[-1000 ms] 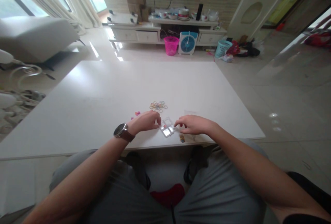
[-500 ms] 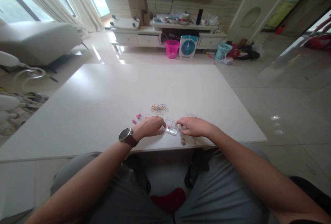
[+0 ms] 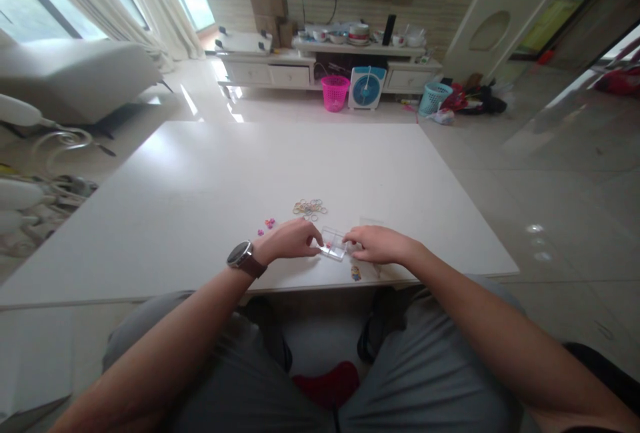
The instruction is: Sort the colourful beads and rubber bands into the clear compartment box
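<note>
A small clear plastic box (image 3: 334, 254) with compartments lies near the table's front edge, a tiny reddish piece inside. My left hand (image 3: 295, 239), a watch on its wrist, has its curled index finger and thumb at the box's left edge. At the right edge, the bent fingers of my right hand (image 3: 377, 244) grip the box. Beyond it lies a loose pile of thin coloured rings (image 3: 310, 207). Purple and orange flower-like pieces (image 3: 270, 223) sit past my left hand. A small cartoon-figure piece (image 3: 355, 273) lies just below my right hand.
The white table (image 3: 225, 173) reaches well forward, with its near edge (image 3: 290, 289) close to my knees. A faint clear flat piece (image 3: 371, 221) lies behind my right hand. On the floor beyond stand a pink basket (image 3: 335, 94) and a blue fan (image 3: 367, 88).
My left index finger and thumb look slightly further apart at the box's edge. My right hand stays at the box's right side. The whole view has shifted slightly.
</note>
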`<state>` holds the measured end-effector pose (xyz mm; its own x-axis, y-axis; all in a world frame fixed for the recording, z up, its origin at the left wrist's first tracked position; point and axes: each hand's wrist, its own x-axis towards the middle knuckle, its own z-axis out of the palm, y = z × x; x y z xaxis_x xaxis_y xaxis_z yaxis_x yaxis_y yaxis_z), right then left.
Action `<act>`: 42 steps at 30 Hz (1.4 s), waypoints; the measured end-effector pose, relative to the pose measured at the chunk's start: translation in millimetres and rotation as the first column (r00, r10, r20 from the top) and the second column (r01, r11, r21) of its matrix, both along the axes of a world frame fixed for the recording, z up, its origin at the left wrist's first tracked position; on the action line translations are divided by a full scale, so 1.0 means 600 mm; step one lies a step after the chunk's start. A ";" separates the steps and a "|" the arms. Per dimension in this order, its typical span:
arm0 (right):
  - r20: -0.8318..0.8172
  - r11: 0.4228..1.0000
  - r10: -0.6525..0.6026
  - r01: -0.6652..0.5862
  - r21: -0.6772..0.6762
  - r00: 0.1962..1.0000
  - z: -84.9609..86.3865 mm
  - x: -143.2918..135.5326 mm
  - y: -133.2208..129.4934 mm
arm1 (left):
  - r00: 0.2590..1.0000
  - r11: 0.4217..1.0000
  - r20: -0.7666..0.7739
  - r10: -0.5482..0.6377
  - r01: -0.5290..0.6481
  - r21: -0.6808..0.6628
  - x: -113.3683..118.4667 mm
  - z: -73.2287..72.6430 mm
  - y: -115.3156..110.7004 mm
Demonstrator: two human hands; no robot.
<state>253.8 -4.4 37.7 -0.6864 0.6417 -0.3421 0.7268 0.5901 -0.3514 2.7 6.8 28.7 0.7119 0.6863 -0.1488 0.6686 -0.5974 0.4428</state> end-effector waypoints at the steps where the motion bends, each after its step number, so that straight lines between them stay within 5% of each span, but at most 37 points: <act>1: 0.000 1.000 -0.002 0.002 -0.001 1.000 0.001 0.001 0.000 | 0.999 1.000 0.020 0.025 -0.025 0.001 -0.007 0.008 0.006; 6: -0.025 1.000 -0.013 0.013 0.004 1.000 -0.001 0.006 0.002 | 0.946 0.939 0.017 0.324 -0.324 0.113 -0.075 0.035 0.043; 11: -0.030 1.000 -0.016 0.016 0.018 0.999 -0.001 0.009 0.002 | 0.877 0.877 -0.096 0.471 -0.454 0.159 -0.141 0.024 0.074; 24: -0.026 0.999 -0.017 0.018 0.031 1.000 -0.003 0.011 0.003 | 0.920 0.935 -0.171 0.353 -0.352 0.038 -0.098 -0.030 0.068; 35: -0.035 1.000 -0.022 0.023 0.008 0.999 0.006 0.012 0.001 | 0.859 0.879 -0.188 0.476 -0.461 0.122 -0.178 -0.011 0.096; 42: -0.041 0.999 -0.027 0.027 0.019 0.999 0.007 0.013 0.000 | 0.859 0.892 -0.269 0.436 -0.452 0.000 -0.168 -0.030 0.101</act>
<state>261.4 -4.2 42.0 -0.6818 0.6665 -0.3015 0.7280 0.5775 -0.3695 -97.9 67.4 10.5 0.2652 0.9041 -0.3349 0.9508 -0.1876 0.2465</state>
